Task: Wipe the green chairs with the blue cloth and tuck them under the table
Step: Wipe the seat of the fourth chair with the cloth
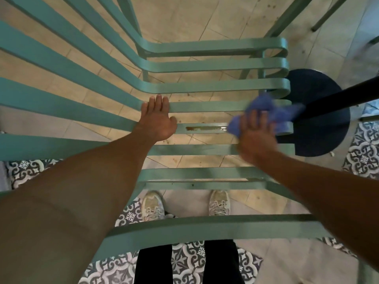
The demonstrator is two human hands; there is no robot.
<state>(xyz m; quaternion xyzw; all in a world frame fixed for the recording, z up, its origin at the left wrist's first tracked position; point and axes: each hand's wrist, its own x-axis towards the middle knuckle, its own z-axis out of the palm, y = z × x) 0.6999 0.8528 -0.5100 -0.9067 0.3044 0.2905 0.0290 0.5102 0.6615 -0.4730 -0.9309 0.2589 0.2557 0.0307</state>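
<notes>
Two hands were on the green chair [205,87] at this point, each doing its own job. Our left hand [159,119] lay flat with straight fingers on the seat slats near the back edge where they curve up into the backrest, holding nothing, and we'd guess it was there to steady the chair against the rubbing. Our right hand [256,136] pressed the blue cloth [272,111] down on the slats near the seat's front edge; it was blurred, so whether the fingers curled round the cloth or just lay on it, we couldn't tell. The cloth was bunched up, soft and crumpled, spilling past the fingertips toward the dark round table base [320,115] just beyond the chair. The slats looked painted metal, and the one between our hands had a scraped patch with a wet shine beside it. So probably mid-wipe, tucking not yet done.
</notes>
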